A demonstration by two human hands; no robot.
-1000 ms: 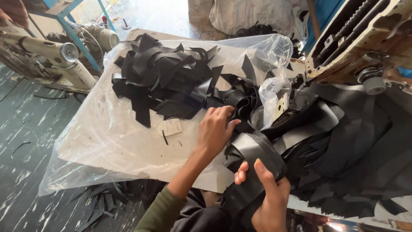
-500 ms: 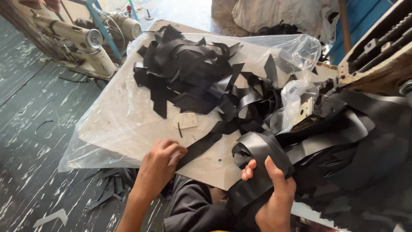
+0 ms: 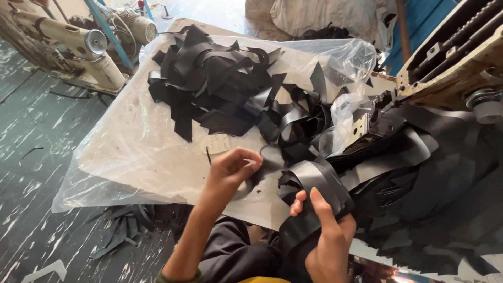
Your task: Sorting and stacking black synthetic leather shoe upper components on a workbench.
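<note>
My right hand (image 3: 327,238) grips a bundle of black strips (image 3: 314,191) at the near edge of the board, thumb across its front. My left hand (image 3: 230,170) is raised just left of the bundle, its fingers pinched on a thin black strip (image 3: 267,157) that runs toward the tangle of curled strips (image 3: 293,123). A big heap of black strips (image 3: 209,78) lies further back on the clear plastic sheet (image 3: 131,157). A small pale tag (image 3: 216,142) lies on the sheet just above my left hand.
More black material (image 3: 435,178) is piled on the right below a sewing machine (image 3: 456,57). Another sewing machine (image 3: 78,44) stands at the far left on the dark painted floor (image 3: 31,136). Black offcuts (image 3: 120,230) lie on the floor under the board. A pale sack (image 3: 330,15) is behind.
My left hand went from the tangle of strips down toward the near edge, then rose again pinching a thin strip. My right hand kept its hold on the bundle.
</note>
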